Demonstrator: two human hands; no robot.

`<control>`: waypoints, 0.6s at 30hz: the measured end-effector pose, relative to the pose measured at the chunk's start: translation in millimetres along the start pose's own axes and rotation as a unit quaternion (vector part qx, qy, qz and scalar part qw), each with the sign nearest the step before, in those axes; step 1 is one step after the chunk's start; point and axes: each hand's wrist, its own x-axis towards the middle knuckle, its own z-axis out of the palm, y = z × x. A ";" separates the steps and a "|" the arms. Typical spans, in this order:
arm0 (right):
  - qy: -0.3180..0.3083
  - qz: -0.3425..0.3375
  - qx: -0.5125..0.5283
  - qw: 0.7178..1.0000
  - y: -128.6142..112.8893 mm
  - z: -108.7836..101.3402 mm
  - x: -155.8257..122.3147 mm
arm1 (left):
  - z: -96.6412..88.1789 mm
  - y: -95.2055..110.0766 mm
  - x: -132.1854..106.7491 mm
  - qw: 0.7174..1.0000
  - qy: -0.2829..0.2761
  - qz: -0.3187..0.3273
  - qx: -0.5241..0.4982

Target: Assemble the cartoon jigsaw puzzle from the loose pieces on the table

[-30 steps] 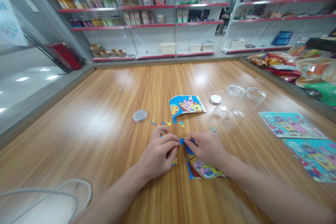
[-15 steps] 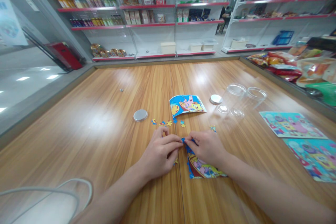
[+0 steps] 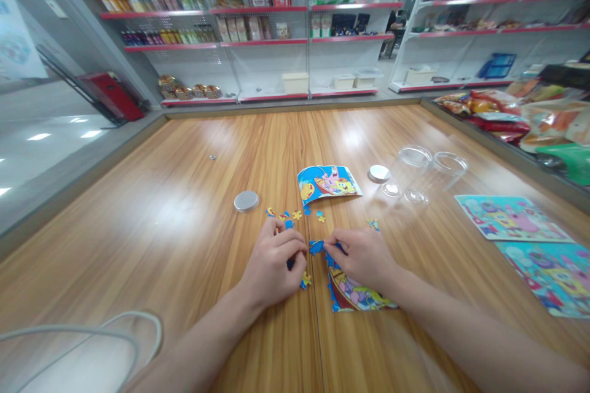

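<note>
1. Head view, far left: silver lid (image 3: 246, 201) flat on wooden tabletop (image 3: 184, 245), well apart from the hands.
2. Left hand (image 3: 275, 264) knuckles up, fingers curled together w/ a small blue puzzle piece (image 3: 303, 280) showing at its fingertips; can't tell if it's actually pinched.
3. Loose pieces (image 3: 297, 215) scattered just beyond left hand.
4. Reference picture (image 3: 328, 185) lies past those, one edge curled up.
5. Right hand (image 3: 362, 256) fingers pinched on blue edge of part-built puzzle (image 3: 354, 293), which lies flat under the wrist.
6. Right: second lid (image 3: 378, 173), two clear jars (image 3: 417, 175) on their sides, then two finished puzzles (image 3: 530, 236) near tabletop edge.
</note>
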 end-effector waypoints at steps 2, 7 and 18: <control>0.004 -0.003 0.002 1.000 0.1 0.3 0.0 | -0.9 2.5 1.0 1.000 -0.006 0.017 -0.009; 0.039 0.020 0.104 0.994 -0.2 0.4 0.9 | -3.0 7.1 2.1 0.996 -0.070 0.053 -0.012; 0.137 0.112 0.461 0.870 6.7 -6.7 5.5 | -7.5 11.8 2.4 0.973 -0.179 0.146 -0.015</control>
